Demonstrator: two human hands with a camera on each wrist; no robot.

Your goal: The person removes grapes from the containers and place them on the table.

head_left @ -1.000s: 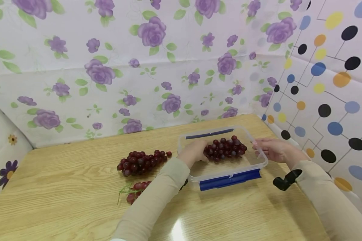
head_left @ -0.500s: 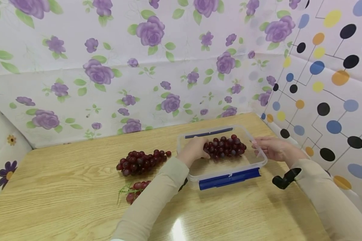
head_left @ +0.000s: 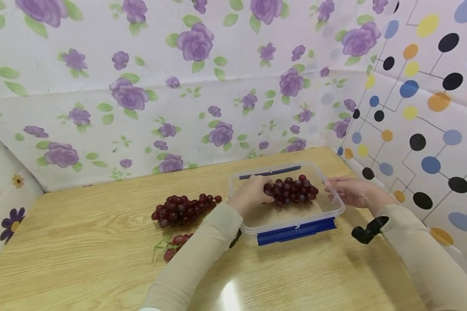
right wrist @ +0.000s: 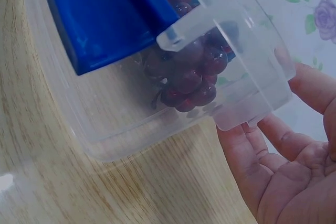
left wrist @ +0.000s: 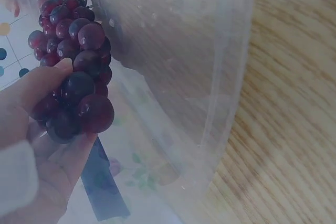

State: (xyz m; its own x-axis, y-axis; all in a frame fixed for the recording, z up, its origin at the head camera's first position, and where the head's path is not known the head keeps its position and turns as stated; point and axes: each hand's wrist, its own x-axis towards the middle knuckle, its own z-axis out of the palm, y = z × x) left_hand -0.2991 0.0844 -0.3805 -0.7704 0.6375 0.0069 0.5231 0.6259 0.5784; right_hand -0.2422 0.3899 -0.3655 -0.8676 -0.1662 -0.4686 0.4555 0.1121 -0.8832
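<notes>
My left hand (head_left: 253, 194) reaches inside a clear plastic food container (head_left: 319, 214) and grips one end of a dark red bunch of grapes (head_left: 292, 190). In the left wrist view, the thumb lies over these grapes (left wrist: 79, 87) and the other fingers pass beneath them. My right hand (head_left: 350, 192) is at the container's right end. Seen from the right wrist, its fingers (right wrist: 241, 156) and thumb hold the rim from either side. Blue clip flaps (head_left: 297, 231) hang from the container's long sides, and no lid shows on it.
A second dark bunch of grapes (head_left: 180, 210) lies on the wooden table (head_left: 81, 250) left of the container. Nearer me, a redder bunch with green stems (head_left: 175, 247) is partly hidden by my left sleeve. Patterned cloth walls (head_left: 159, 108) rise behind and beside the table.
My left hand and the bunch it grips shift very slightly within the container. The right hand keeps its place at the rim, and the other grapes stay put.
</notes>
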